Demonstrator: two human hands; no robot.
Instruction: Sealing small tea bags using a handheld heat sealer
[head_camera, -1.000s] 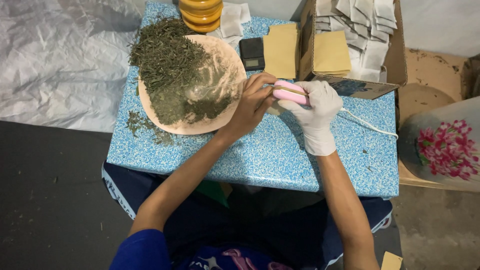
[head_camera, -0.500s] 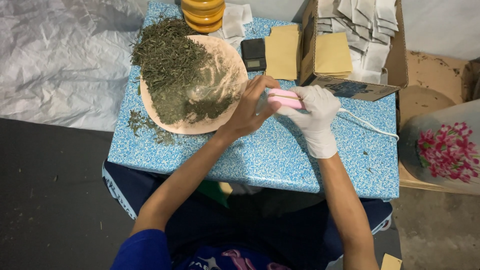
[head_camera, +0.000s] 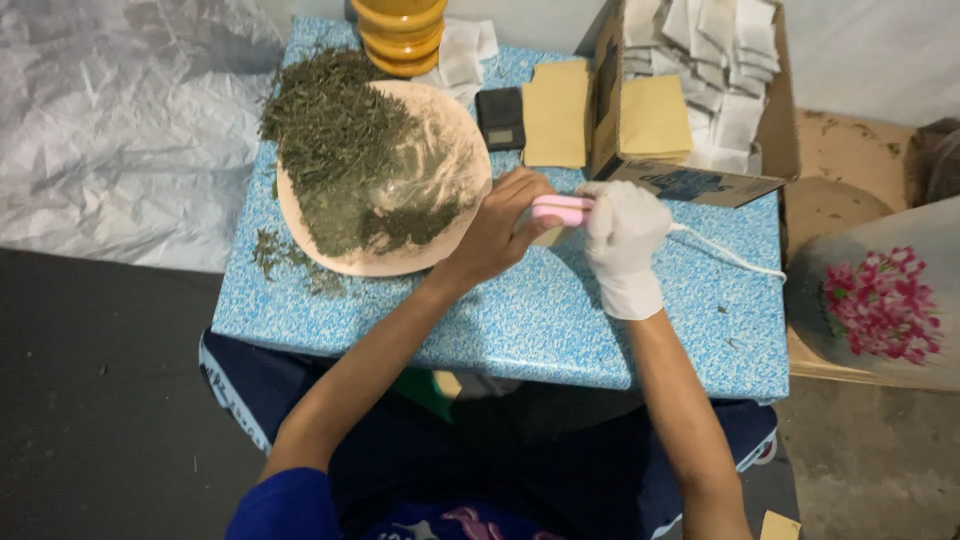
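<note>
Both the bare left hand (head_camera: 497, 235) and white-gloved right hand (head_camera: 622, 232) clamp a small pink corded sealer (head_camera: 562, 209), seemingly on a tan paper sachet (head_camera: 546, 236), with many white filled sachets (head_camera: 722, 60) boxed and a heap of dried green herb (head_camera: 345, 150) left.

Landmark: round tray (head_camera: 300, 215) on the table (head_camera: 520, 320), left part. On the tray: dried herbs (head_camera: 335, 140). Behind it: stacked jars (head_camera: 400, 30). Right of it: small scale (head_camera: 500, 117), then paper envelopes (head_camera: 557, 112), then cardboard box (head_camera: 690, 180). Both hands (head_camera: 500, 235) just right of the tray.

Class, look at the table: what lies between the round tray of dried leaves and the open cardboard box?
In the head view, a small black scale and flat tan pouches lie between tray and box.
</note>
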